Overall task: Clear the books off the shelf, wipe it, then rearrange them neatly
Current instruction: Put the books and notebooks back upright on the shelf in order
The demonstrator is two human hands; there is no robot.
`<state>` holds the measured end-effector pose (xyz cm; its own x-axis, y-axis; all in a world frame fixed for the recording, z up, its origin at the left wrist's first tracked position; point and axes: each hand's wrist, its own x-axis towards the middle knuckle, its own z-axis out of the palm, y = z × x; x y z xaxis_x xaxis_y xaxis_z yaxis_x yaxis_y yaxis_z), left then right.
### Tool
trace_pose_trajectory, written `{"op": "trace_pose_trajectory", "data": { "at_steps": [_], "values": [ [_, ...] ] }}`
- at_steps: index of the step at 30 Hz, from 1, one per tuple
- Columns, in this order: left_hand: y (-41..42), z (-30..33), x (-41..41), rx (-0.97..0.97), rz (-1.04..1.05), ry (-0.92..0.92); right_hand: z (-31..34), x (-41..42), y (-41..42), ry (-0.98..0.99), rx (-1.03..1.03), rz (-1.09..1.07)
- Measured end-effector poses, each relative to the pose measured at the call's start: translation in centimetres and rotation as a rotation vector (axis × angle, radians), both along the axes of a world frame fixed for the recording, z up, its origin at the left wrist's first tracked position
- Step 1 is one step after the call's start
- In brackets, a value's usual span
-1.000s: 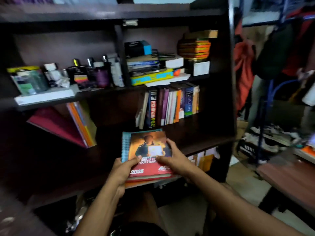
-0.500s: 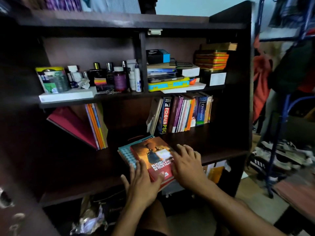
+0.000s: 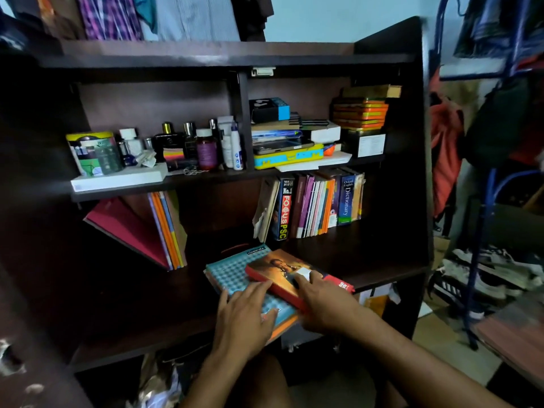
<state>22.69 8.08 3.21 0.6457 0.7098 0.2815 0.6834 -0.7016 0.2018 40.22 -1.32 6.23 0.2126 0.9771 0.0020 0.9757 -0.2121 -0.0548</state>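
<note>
- Head view: left hand [image 3: 244, 316] flat, fingers [image 3: 259, 290] straight, pressing on blue checked notebook [image 3: 232, 275].
- Right hand [image 3: 326, 304] over red-edged book [image 3: 279, 272], fingers spread on the cover; thumb hidden, so perhaps gripping the near edge, cannot tell.
- Red-edged book lying askew on the notebook, both flat at front of lower shelf [image 3: 368, 260].
- Behind, to the right: upright row of books [image 3: 318, 204], blue dictionary [image 3: 347, 198] among them.
- To the left: leaning books [image 3: 141, 228], tilted.
</note>
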Motion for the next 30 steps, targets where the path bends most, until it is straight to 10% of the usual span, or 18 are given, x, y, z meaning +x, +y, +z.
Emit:
{"op": "trace_pose_trajectory", "data": {
  "at_steps": [9, 18, 30],
  "values": [
    [9.4, 4.5, 8.9, 0.016, -0.160, -0.166, 1.2, 6.6, 0.9, -0.074, 0.202, -0.256],
    [19.2, 4.6, 20.2, 0.359, -0.238, -0.276, -1.3, 10.1, 5.2, 0.722, 1.111, -0.542],
    [23.0, 0.3, 22.8, 0.599, -0.261, -0.229, -5.9, 10.6, 9.8, 0.826, 0.889, -0.531]
  ]
}}
